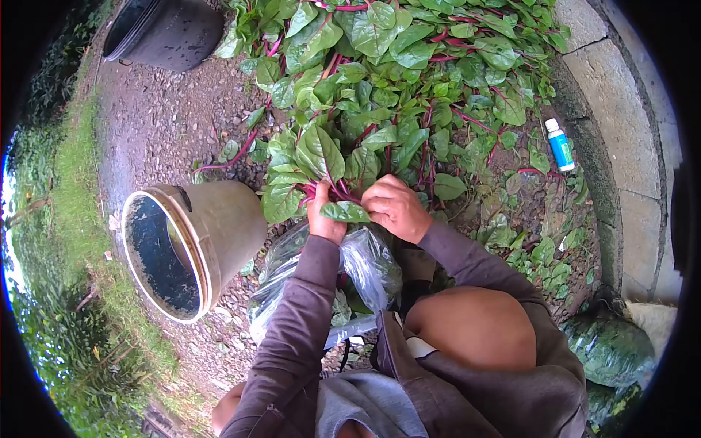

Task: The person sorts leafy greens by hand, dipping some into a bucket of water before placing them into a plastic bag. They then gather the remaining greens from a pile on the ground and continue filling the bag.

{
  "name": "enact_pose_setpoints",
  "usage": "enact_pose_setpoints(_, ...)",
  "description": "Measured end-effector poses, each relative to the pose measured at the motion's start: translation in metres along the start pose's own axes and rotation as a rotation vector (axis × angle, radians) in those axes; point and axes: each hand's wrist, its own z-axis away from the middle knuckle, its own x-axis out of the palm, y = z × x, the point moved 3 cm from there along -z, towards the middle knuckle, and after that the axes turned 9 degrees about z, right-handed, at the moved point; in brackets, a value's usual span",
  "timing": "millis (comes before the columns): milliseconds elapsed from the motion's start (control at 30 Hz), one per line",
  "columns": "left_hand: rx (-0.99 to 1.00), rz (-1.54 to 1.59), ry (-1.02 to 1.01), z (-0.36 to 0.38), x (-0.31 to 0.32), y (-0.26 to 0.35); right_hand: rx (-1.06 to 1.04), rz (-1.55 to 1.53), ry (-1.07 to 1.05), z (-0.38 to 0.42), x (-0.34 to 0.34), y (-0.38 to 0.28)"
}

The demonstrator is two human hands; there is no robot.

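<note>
My left hand (326, 217) is closed around a bunch of Malabar spinach (319, 155), with red stems and broad green leaves fanning out above the fist. Right beside it, my right hand (396, 209) has its fingers curled and pinched at the red stem ends; the fingertips are partly hidden. A single leaf (345, 212) lies between the two hands. Below them, a clear plastic bag (369, 263) with some greens inside sits against my legs. Beyond the hands spreads a large heap of the same Malabar spinach (423, 95).
A whitish bucket (230, 226) lies tipped on the gravel at left, its mouth facing me. Farther up is a black bucket (175, 36). A blue bottle with a white cap (561, 146) lies near the concrete curb (621, 139). A filled green plastic bag (610, 350) rests at lower right.
</note>
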Motion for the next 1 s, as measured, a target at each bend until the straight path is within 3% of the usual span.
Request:
enact_pose_setpoints(67,-0.007,0.085,-0.004,-0.007,-0.004,0.010,0.034,-0.196,-0.163,0.011,-0.009,0.006)
enact_pose_setpoints(133,0.082,0.159,0.038,-0.020,-0.017,0.026,0.133,-0.196,-0.514,0.039,-0.021,0.036)
enact_pose_setpoints(200,0.083,0.177,0.032,-0.021,-0.023,0.042,0.325,0.159,-0.916,0.062,-0.043,0.063)
enact_pose_setpoints(300,0.130,0.142,0.027,-0.022,-0.027,0.045,0.506,0.141,-0.530,0.056,-0.047,0.072)
enact_pose_setpoints(400,0.185,0.035,0.049,-0.025,-0.031,0.039,0.536,0.293,-0.163,0.015,-0.010,0.074)
enact_pose_setpoints(500,0.264,-0.076,-0.014,-0.029,-0.029,0.033,0.566,0.690,-0.250,-0.010,0.026,0.089)
enact_pose_setpoints(700,0.258,-0.208,-0.028,0.000,-0.004,0.029,0.658,0.744,-0.167,0.001,0.030,0.115)
enact_pose_setpoints(767,0.343,-0.243,-0.009,-0.001,-0.004,0.024,0.638,0.511,-0.072,-0.002,0.012,0.092)
enact_pose_setpoints(867,0.302,-0.229,-0.009,-0.005,-0.016,0.016,0.551,0.211,0.077,-0.014,0.004,0.043)
enact_pose_setpoints(933,0.301,-0.161,-0.091,0.002,-0.009,0.013,0.473,0.024,0.089,-0.029,0.020,0.017)
enact_pose_setpoints(967,0.301,-0.130,-0.132,0.008,-0.006,0.012,0.404,0.082,0.065,-0.037,0.030,0.008)
enact_pose_setpoints(1000,0.203,-0.052,-0.198,0.007,-0.013,0.008,0.315,-0.026,0.083,-0.042,0.049,0.009)
